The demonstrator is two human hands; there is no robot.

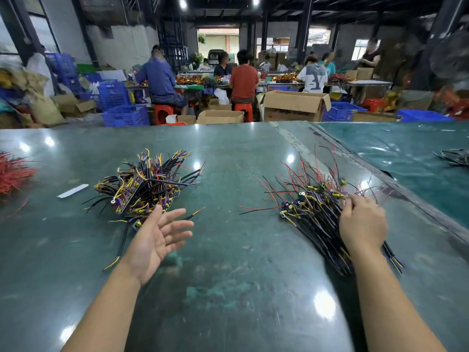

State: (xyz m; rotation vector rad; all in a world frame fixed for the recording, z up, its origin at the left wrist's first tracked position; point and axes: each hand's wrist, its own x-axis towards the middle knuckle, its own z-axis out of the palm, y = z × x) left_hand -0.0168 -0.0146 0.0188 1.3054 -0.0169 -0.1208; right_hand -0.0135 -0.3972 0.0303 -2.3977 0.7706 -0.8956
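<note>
Two piles of wire harnesses lie on a green table [228,262]. The left pile [144,186] is black, yellow, purple and red wires with small ring terminals. My left hand [154,240] hovers just in front of it, palm up, fingers spread, holding nothing. The right pile [317,207] is black and red wires with small yellow and blue parts. My right hand [363,222] rests on that pile's right side, back of the hand up, fingers curled down into the wires; the fingertips are hidden.
A white strip [73,191] lies left of the left pile. Red wires [12,174] sit at the table's left edge, and more dark wires [454,157] on the adjoining table at right. Beyond are cardboard boxes [294,105], blue crates [125,115] and seated people.
</note>
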